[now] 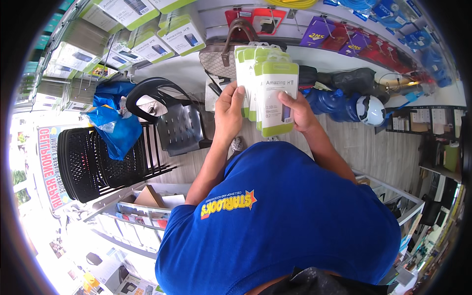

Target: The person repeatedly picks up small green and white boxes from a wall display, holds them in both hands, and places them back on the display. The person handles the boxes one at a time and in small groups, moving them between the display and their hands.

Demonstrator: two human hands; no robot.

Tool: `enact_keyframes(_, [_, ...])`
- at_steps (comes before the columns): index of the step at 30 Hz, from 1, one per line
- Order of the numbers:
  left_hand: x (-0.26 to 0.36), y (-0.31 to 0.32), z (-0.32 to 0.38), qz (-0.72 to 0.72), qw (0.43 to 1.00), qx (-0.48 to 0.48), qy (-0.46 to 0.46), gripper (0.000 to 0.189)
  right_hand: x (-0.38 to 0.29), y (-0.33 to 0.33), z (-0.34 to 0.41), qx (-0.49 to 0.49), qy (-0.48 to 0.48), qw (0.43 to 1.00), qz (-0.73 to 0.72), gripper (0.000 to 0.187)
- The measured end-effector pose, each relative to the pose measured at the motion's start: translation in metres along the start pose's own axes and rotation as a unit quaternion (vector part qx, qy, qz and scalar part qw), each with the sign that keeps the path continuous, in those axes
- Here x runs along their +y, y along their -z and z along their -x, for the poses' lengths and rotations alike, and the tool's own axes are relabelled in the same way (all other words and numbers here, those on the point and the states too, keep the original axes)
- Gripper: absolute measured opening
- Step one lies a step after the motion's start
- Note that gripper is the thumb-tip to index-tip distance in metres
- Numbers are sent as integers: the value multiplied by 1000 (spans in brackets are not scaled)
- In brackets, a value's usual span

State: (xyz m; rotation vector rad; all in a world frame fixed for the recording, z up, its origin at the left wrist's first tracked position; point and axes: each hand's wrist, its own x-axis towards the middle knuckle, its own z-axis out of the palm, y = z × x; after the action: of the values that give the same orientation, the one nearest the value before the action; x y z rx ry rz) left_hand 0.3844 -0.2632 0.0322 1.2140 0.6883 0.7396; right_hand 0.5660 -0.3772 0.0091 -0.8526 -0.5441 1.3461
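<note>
Before my chest, both hands hold a fanned bunch of green-and-white screen protector packs (277, 97), upright and overlapping, with hang holes at their tops. My right hand (301, 110) grips the front packs at their right edge, thumb flat on the foremost face. At the left edge of the bunch, my left hand (229, 107) pinches the packs behind between thumb and fingers. Each pack bears print and a phone picture. Most of the rear packs are hidden by the front ones. More packs of this look (183, 37) hang in rows on wall hooks at the upper left.
A black plastic armchair (180, 127) and stacked black chairs (79, 164) with a blue plastic bag (120, 136) stand left. A brown handbag (217, 61) sits behind the packs. Blue water jugs (328, 101) and a white helmet (370, 110) lie right. Glass display counters (147, 212) are behind me.
</note>
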Motion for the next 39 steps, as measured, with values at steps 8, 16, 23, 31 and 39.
enact_keyframes(8, [18, 19, -40, -221, 928, 212, -210, 50, 13, 0, -4, 109, 16, 994, -17, 53])
enact_keyframes(16, [139, 8, -121, -331, 819, 181, -433, 53, 6, 5, 4, 106, 29, 993, -32, 58])
enact_keyframes(23, [184, -15, -134, -359, 824, 190, -394, 49, 1, 9, 9, 113, 32, 993, -21, 57])
enact_keyframes(31, [167, -20, -152, -417, 810, 184, -370, 56, -3, 14, 9, 113, 36, 992, -31, 54])
enact_keyframes(39, [163, -29, -182, -519, 776, 177, -312, 74, -6, 4, 5, 99, 40, 994, -33, 52])
